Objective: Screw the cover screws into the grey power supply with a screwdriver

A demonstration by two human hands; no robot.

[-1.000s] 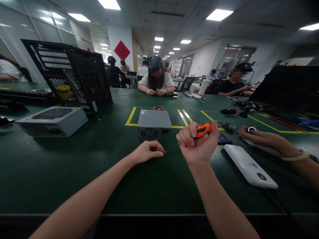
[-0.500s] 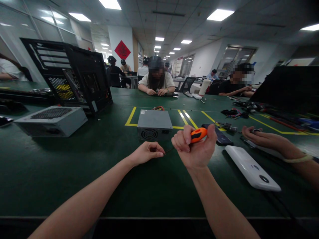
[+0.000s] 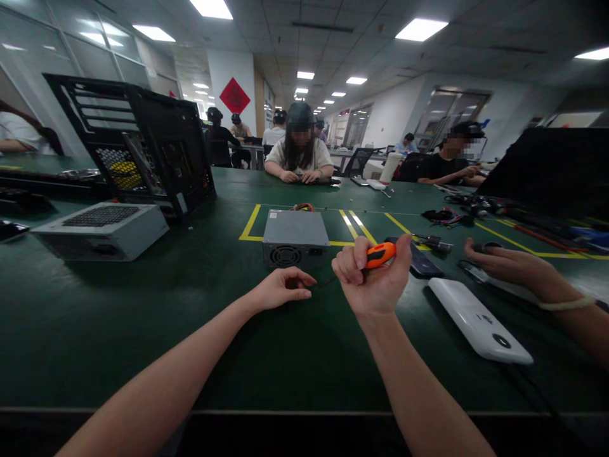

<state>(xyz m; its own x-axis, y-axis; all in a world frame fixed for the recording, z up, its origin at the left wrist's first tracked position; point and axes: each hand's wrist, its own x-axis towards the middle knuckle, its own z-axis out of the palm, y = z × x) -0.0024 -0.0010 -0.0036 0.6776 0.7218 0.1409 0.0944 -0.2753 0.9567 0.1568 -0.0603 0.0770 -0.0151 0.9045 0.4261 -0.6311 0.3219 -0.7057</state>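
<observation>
My right hand [image 3: 371, 276] is wrapped round the orange and black handle of a screwdriver [image 3: 380, 255]. Its thin dark shaft points left and down, toward my left hand [image 3: 286, 289]. There the thumb and index finger stand apart, close to the shaft's tip; anything tiny at the tip is too small to make out. Just beyond both hands, a grey computer power supply [image 3: 295, 227] sits on the green table [image 3: 266, 362], its fan grille and socket facing me and coloured wires behind it.
At left are a second power supply [image 3: 102, 231] and an open black computer case [image 3: 143, 139]. A white power bank-like device [image 3: 480, 320], a dark phone [image 3: 425, 261] and another person's hand [image 3: 516, 263] are on the right. Across the table sits a co-worker [image 3: 299, 149].
My left thumb and index finger have parted from their pinch at the screwdriver tip. My right hand, still gripping the screwdriver, has barely shifted. The other person's hand at right has turned slightly.
</observation>
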